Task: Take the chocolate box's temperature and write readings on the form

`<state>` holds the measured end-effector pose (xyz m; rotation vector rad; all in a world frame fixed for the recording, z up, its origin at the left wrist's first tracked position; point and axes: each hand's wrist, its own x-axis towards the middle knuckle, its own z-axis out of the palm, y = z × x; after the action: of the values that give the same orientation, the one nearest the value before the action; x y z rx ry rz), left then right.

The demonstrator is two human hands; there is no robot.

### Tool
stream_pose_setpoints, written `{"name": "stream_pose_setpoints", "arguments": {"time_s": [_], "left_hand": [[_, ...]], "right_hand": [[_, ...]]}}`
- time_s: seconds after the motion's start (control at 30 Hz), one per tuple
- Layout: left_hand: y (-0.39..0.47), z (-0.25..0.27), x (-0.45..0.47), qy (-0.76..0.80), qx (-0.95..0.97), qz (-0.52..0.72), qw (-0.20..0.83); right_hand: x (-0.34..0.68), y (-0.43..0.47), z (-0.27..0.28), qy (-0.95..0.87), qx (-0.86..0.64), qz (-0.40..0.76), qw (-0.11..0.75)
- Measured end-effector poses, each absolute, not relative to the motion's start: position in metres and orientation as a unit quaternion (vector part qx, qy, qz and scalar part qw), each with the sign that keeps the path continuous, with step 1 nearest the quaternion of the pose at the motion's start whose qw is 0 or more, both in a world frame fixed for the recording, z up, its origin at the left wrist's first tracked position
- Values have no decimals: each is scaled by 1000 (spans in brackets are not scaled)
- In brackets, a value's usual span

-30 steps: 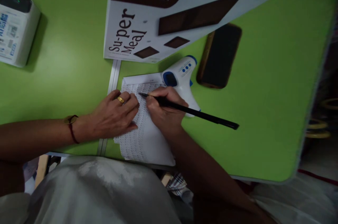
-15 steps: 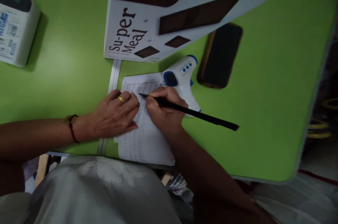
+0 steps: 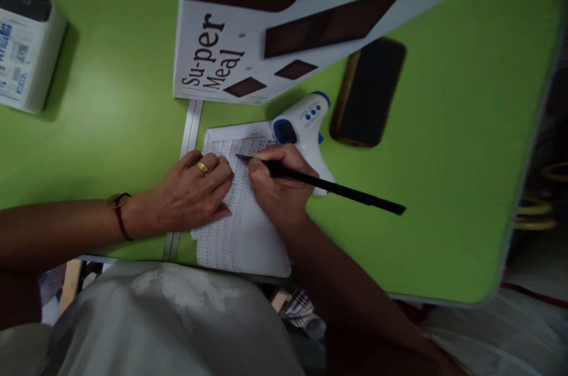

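A black pen (image 3: 341, 189) slants through my right hand (image 3: 284, 184), pinched between thumb and fingers. Its tip is at the upper part of a white sheet of paper (image 3: 261, 246) covered in rows of small handwriting on its left side. My left hand (image 3: 195, 193), with a gold ring, rests on the sheet's left edge, fingers loosely bent and thumb apart, holding nothing. Just behind my right hand lies a white and blue infrared thermometer (image 3: 310, 151), overlapping the paper's top right corner and partly hidden by that hand.
A large white box (image 3: 248, 27) marked NutriMotion stands behind the paper. To its right lies a dark phone (image 3: 370, 92) in a brown case. A white power bank (image 3: 31, 57) with a cable sits far left. A metal strip (image 3: 191, 127) crosses the green table (image 3: 444, 187).
My right hand and the pen have shifted very slightly to the right along the paper, and the pen's back end has risen a little. My left hand stays in place on the sheet.
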<state>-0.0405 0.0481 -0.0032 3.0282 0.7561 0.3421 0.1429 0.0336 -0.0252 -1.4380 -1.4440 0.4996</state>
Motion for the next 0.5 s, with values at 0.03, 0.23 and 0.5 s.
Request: {"name": "stream_pose_setpoints", "arguments": {"time_s": [0.03, 0.23, 0.5], "left_hand": [[48, -3, -41, 240, 965, 109, 1], [48, -2, -41, 238, 967, 93, 5], [48, -3, -40, 239, 964, 116, 1]], "right_hand": [[143, 34, -25, -600, -593, 208, 495], [146, 33, -24, -616, -571, 217, 498], [145, 31, -22, -636, -567, 239, 467]]}}
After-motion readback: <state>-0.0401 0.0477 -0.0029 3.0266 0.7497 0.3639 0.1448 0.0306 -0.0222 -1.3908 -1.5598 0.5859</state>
